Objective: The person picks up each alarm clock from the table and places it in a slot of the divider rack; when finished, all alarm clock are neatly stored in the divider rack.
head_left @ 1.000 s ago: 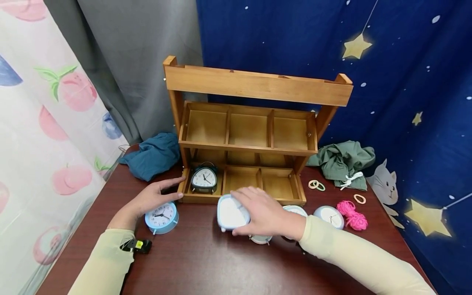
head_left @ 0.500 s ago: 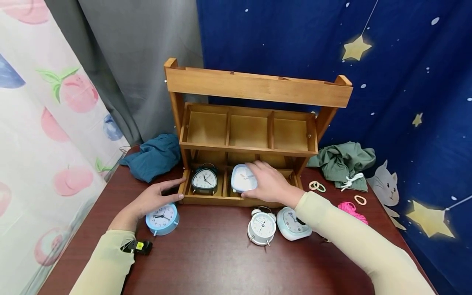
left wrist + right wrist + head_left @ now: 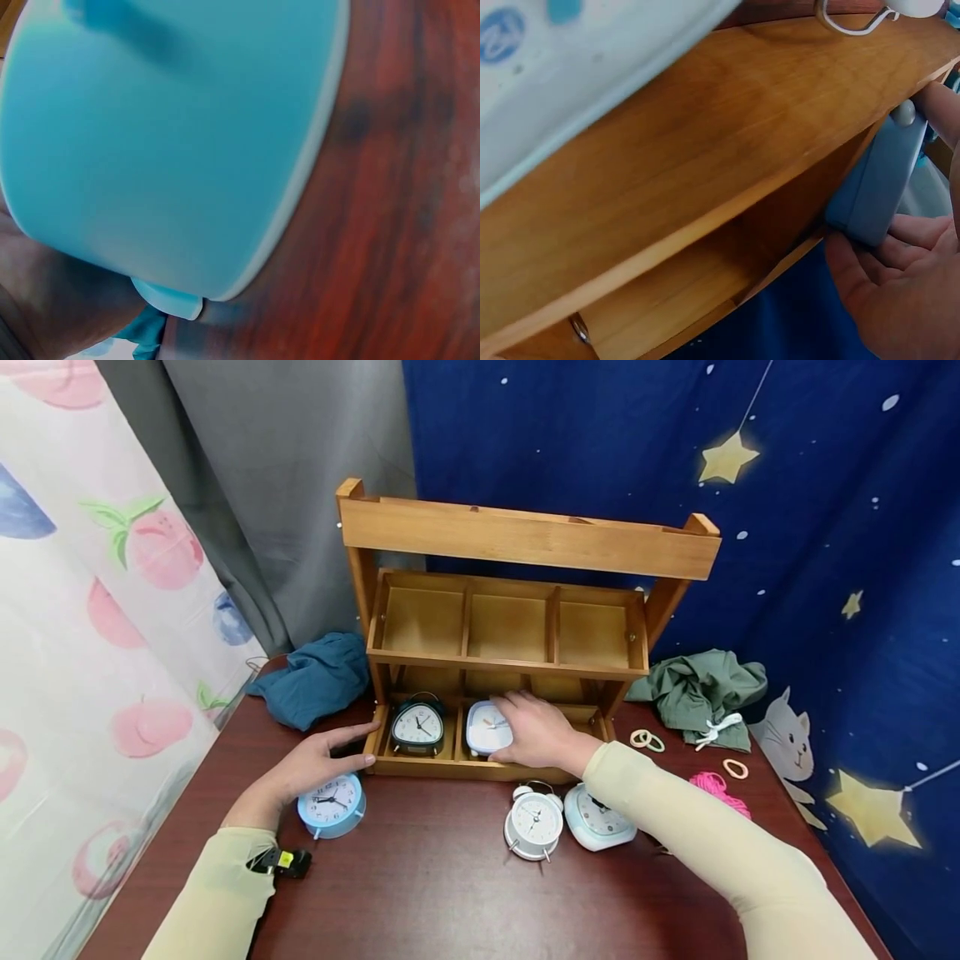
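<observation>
A wooden two-tier rack [image 3: 525,539] stands at the back of the dark red table [image 3: 420,893]. My right hand [image 3: 525,731] grips a pale square clock [image 3: 483,727] inside the middle lower compartment; the right wrist view shows that clock [image 3: 877,187] between thumb and fingers [image 3: 907,300]. A black clock [image 3: 417,727] sits in the left lower compartment. My left hand [image 3: 330,758] lies flat with straight fingers, touching the rack's left front corner, over a round blue clock [image 3: 330,802]. That blue clock [image 3: 172,142] fills the left wrist view.
A white twin-bell clock [image 3: 534,821] and a light blue clock [image 3: 597,818] lie in front of the rack. Blue cloth [image 3: 315,677] is at the left, green cloth [image 3: 701,693], hair ties [image 3: 645,739] and pink yarn [image 3: 720,789] at the right. Curtains hang behind.
My right hand carried the square clock from the table up into the middle lower compartment and settled it there. The left hand stayed where it was.
</observation>
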A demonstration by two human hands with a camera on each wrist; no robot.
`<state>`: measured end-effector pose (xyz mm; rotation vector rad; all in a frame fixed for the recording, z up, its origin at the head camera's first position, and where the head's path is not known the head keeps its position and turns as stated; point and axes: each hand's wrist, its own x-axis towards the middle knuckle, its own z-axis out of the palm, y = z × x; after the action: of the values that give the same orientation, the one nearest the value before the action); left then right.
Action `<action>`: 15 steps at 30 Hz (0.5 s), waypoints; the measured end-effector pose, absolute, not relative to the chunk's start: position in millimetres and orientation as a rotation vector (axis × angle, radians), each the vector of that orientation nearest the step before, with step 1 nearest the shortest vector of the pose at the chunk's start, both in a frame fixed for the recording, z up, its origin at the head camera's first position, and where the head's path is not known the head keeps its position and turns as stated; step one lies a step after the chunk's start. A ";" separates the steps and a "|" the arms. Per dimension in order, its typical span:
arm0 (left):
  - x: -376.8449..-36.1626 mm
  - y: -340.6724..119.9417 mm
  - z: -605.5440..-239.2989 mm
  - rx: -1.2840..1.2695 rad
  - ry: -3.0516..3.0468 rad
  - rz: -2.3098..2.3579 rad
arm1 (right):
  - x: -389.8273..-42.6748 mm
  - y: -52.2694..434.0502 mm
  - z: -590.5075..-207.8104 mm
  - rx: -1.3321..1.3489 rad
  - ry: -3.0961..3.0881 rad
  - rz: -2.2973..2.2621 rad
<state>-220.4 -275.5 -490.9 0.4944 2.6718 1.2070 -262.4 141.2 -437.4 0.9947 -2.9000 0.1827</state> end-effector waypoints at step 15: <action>-219.9 -273.2 -489.4 0.482 2.660 1.228 | -271.0 141.7 -447.2 1.047 -2.962 0.268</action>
<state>-219.9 -273.2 -489.4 0.4818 2.6599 1.2281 -271.0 141.7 -447.2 1.0474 -2.9622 0.2683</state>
